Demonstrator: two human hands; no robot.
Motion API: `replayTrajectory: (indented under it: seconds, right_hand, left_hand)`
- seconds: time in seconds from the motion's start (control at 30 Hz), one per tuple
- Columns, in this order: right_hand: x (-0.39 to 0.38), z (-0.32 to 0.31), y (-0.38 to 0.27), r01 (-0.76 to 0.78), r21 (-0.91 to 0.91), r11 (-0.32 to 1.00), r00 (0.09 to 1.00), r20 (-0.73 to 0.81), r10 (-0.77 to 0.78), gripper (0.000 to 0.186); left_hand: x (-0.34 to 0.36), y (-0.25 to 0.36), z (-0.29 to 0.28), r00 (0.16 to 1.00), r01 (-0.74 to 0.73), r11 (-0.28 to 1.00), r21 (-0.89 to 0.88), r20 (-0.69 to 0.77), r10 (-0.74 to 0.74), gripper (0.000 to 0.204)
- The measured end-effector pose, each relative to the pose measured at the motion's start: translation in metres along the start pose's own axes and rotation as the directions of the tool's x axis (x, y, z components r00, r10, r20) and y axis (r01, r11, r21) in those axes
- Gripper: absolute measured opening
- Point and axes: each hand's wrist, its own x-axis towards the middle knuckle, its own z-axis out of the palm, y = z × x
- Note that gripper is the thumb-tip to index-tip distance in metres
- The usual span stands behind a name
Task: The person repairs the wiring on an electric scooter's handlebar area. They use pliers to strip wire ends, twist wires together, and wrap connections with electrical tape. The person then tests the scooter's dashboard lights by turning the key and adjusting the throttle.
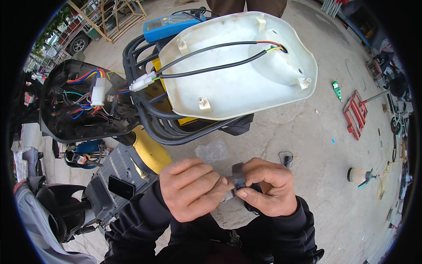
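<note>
My left hand (191, 189) is closed, fingertips at a small dark grey piece (238, 174) that I cannot make out clearly. My right hand (268, 187) pinches the same piece between thumb and forefinger. Above my hands, an upturned white plastic shell (228, 83) lies on a black tubular rack (162, 136). Two dark cables run from a hole in the shell to a white connector (143, 82). To its left, a black housing (66, 119) holds coloured wires and another connector (98, 92). A blue multimeter (165, 27) rests behind the shell.
A scooter's deck (110, 163) at lower left carries a black phone (121, 187), beside a yellow body part (151, 152). A red metal frame (356, 112), a sprayer (357, 175) and a plastic bag (210, 151) lie about the concrete floor. A person's legs (246, 5) are at the top.
</note>
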Motion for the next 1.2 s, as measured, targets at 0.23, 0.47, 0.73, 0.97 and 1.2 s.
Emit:
replayTrajectory:
  seconds: [0.23,0.47,0.73,0.97,1.2]
  right_hand:
    - [0.002,-0.002,-0.002,0.104,-0.022,0.994,0.994,-0.043,-0.104,0.021]
    - [-0.001,-0.002,-0.002,0.081,-0.002,0.997,0.997,0.016,-0.081,0.022]
    - [-0.003,-0.001,-0.003,0.029,0.042,0.999,0.999,0.043,-0.031,0.016]
    - [-0.001,0.002,-0.004,0.030,0.084,0.996,0.999,0.022,-0.032,0.011]
    - [-0.001,0.001,-0.009,0.021,0.003,1.000,0.998,0.067,-0.021,0.015]
  left_hand:
    - [-0.006,0.016,0.012,0.830,0.475,0.634,-0.611,0.070,-0.554,0.050]
    - [0.001,0.009,0.017,0.892,0.417,0.684,-0.599,0.125,-0.435,0.046]
    - [0.009,0.013,0.015,0.867,0.440,0.639,-0.631,0.115,-0.484,0.027]
    - [0.011,0.020,0.013,0.854,0.467,0.697,-0.544,0.072,-0.516,0.018]
    - [0.011,0.021,0.011,0.855,0.459,0.702,-0.545,0.057,-0.515,0.016]
